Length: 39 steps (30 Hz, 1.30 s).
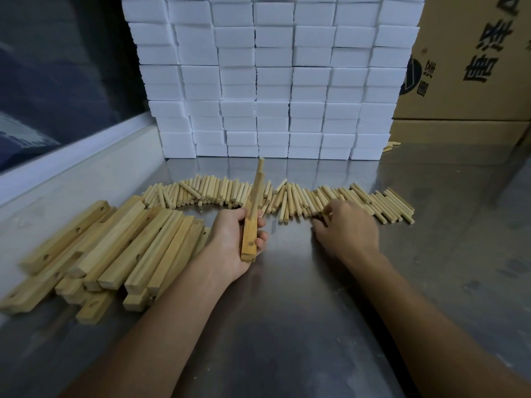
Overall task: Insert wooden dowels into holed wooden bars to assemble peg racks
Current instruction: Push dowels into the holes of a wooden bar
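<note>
My left hand (234,241) grips a holed wooden bar (249,239) near the table's middle, its long axis pointing away from me. Two dowels (259,179) stick up from the bar's far part, and an empty hole shows near its close end. My right hand (347,225) rests palm down on the right part of a long row of loose dowels (301,199); its fingertips pinch at dowels, and I cannot tell whether one is held. A pile of holed wooden bars (115,245) lies at the left.
The work surface is a steel table (287,311). A wall of stacked white boxes (273,81) stands behind the dowels. Cardboard cartons (465,67) stand at the back right, with a few stray dowels (390,146) at their foot. A raised ledge (71,156) borders the left.
</note>
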Available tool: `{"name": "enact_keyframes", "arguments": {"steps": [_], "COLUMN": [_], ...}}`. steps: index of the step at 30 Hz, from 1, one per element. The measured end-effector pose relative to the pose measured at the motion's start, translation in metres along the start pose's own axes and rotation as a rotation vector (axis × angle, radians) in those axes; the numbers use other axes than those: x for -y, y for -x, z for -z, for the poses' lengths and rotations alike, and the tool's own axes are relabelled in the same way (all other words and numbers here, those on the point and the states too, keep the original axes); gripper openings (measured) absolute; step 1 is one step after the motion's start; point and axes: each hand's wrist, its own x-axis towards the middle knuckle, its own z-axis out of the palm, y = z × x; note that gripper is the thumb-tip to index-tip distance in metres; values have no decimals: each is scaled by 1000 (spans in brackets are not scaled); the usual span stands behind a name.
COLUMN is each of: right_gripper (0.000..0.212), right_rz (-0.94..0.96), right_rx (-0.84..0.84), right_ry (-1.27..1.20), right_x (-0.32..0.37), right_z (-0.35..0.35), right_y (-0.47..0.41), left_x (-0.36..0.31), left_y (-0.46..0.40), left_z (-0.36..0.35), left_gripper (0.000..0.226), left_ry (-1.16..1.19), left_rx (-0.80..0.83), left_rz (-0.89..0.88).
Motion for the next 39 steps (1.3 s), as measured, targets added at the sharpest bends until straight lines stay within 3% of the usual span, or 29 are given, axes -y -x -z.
{"name": "enact_keyframes", "arguments": {"steps": [4,10,15,18,21,24,27,33,39], "right_gripper": [12,20,1,8,23,16,16,59,64], "right_rz": [-58,-63,8,118,220,278,221,141,87], "right_rx": [23,151,-26,-42,-46,-2,14,-99,-152], "right_ry": [36,88,-128,-367,-455,-494,-555,-603,-638], "right_x": [3,6,9,14,19,21,25,24,21], "right_z": [3,2,3,2,1,-2,-3,-8,-8], "right_y": [1,1,0,1,6,9,10,12,11], "left_x": [1,1,1,1,1,1,1,1,1], "left_y": [-1,0,0,0,0,0,-1,-1,0], "left_z": [0,1,0,0,1,1,1,1,1], "left_gripper": [29,30,30,31,31,30,31,31,31], "left_ry": [-3,-10,-13,-18,-18,-25,-23,-32,-36], "left_rx": [-3,-11,-11,-11,-8,-8,-8,-11,-13], "left_rz": [-1,-12,-13,-15,-13,-17,-16,-19,-20]}}
